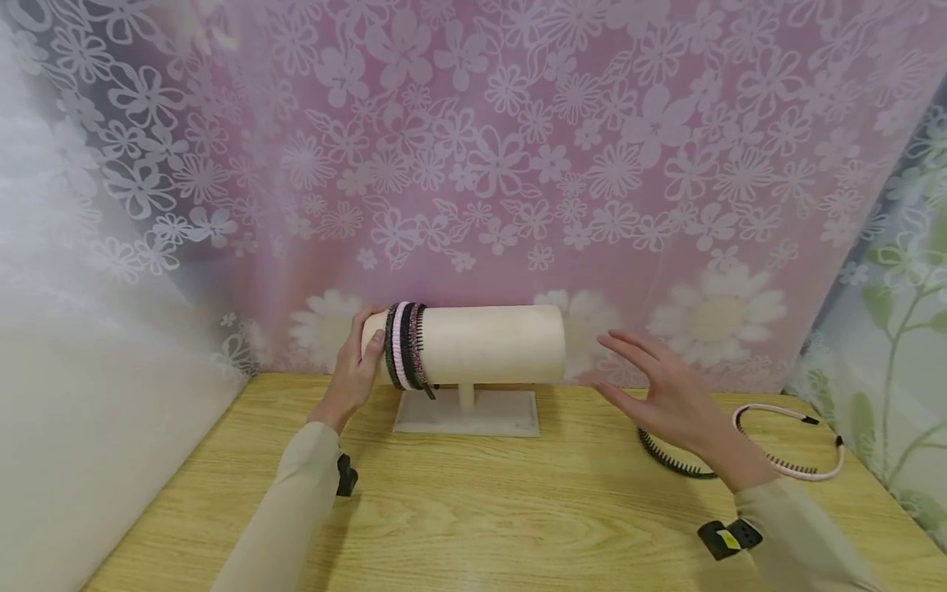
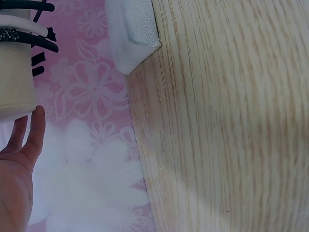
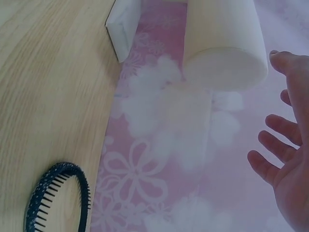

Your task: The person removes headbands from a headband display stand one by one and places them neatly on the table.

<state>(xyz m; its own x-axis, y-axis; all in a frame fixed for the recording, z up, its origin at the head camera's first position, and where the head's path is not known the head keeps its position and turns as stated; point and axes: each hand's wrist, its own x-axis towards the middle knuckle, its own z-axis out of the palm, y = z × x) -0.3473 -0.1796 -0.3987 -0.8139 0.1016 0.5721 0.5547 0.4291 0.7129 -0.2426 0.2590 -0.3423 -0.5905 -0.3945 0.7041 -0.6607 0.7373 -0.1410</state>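
A cream padded roll lies level on a short post over a flat pale base, forming a headband stand. Several headbands, among them a pink one, sit side by side round its left part; the others are dark or speckled. My left hand grips the roll's left end, thumb in front beside the headbands and fingers behind. Apart from the roll's bare right end, my right hand hovers with fingers spread and holds nothing. In the right wrist view its fingers are beside the round end face.
Below my right hand a dark speckled toothed headband lies on the wooden table. Farther right is a loose pink headband with black tips. A pink floral curtain hangs close behind the stand.
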